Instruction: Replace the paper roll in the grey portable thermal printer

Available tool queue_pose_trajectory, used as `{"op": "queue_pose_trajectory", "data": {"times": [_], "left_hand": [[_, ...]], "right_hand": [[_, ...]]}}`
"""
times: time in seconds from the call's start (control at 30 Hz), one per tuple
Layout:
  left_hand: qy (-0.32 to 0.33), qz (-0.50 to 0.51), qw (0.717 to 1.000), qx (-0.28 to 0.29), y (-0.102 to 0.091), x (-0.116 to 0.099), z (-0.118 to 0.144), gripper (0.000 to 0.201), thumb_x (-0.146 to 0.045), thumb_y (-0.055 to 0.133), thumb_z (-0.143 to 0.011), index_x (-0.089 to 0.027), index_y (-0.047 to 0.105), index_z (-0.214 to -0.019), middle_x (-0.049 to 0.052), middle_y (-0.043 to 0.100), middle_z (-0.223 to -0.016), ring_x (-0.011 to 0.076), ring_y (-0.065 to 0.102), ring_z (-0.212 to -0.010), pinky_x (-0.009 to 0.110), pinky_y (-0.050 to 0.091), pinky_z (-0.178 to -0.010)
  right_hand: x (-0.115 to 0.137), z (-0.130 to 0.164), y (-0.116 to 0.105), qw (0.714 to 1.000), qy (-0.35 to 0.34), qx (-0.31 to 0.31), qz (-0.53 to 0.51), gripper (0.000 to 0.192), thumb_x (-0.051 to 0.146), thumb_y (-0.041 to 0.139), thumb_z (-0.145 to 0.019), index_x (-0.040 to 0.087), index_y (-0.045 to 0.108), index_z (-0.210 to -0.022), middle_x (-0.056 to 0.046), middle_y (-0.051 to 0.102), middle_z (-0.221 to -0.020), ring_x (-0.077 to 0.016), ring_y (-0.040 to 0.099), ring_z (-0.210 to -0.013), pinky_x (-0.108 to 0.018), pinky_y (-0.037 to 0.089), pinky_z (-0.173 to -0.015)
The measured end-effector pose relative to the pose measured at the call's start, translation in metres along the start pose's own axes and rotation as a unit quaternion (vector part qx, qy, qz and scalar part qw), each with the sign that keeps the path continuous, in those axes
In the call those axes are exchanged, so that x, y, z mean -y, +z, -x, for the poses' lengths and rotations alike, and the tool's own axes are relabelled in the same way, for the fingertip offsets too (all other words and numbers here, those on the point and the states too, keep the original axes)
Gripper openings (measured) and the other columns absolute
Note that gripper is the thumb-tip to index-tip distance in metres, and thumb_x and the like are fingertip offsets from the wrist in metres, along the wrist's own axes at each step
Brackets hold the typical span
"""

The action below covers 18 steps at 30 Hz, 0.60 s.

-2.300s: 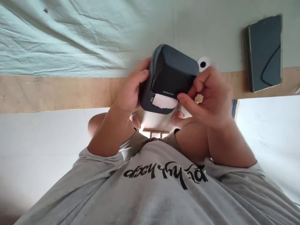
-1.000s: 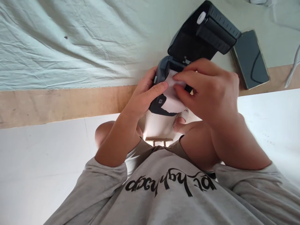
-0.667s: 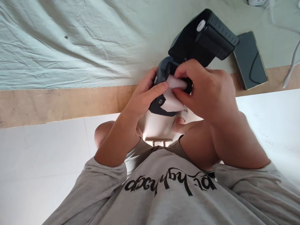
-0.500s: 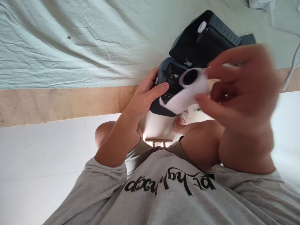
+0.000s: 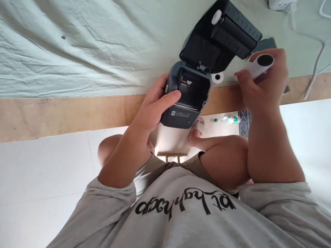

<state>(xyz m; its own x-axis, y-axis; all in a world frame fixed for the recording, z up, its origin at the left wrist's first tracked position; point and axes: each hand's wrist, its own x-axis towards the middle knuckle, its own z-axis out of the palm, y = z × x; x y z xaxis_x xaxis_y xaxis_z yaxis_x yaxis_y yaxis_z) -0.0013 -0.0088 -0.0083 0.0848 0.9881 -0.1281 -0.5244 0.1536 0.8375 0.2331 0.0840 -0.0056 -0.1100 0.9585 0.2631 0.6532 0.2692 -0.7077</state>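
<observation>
Two hands, left hand (image 5: 152, 106) gripping boxy dark printer (image 5: 187, 98), right hand (image 5: 261, 88) pinching white paper roll (image 5: 257, 67)

Soft even daylight, sharp focus, wide-angle edge distortion

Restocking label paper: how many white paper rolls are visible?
2: one white paper roll held in the right hand; another white paper roll on the table beside the open grey printer.

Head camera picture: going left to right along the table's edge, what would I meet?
Green cloth → left hand gripping the small printer with its lid open → small white roll on the table → right hand holding a paper roll → white cable.
</observation>
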Motion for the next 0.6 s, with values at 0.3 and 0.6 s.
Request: {"op": "queue_pose_trajectory", "data": {"times": [0.3,0.6], "left_hand": [[0.018,0.019,1.0,-0.013,0.003,0.001,0.001,0.029,-0.024,0.056,-0.075,-0.017,0.054,-0.103,0.001,0.058,-0.089,0.0046,0.058,-0.073,0.014,0.05,-0.062],[0.03,0.003,0.999,-0.026,0.005,0.001,0.001,0.026,-0.026,0.057,-0.075,-0.015,0.056,-0.098,0.001,0.058,-0.083,0.0059,0.058,-0.071,0.014,0.05,-0.059]], "right_hand": [[-0.002,0.005,-0.009,0.992,-0.067,0.034,0.105,0.069,0.024,0.066,-0.062,0.023,0.037,-0.124,-0.004,0.053,-0.113,-0.0112,0.054,-0.098,-0.03,0.044,-0.087],[0.027,0.037,0.004,0.986,-0.162,-0.004,0.022,0.038,0.025,0.056,-0.073,0.022,0.044,-0.109,-0.002,0.051,-0.094,-0.0018,0.05,-0.065,-0.019,0.042,-0.055]]}}
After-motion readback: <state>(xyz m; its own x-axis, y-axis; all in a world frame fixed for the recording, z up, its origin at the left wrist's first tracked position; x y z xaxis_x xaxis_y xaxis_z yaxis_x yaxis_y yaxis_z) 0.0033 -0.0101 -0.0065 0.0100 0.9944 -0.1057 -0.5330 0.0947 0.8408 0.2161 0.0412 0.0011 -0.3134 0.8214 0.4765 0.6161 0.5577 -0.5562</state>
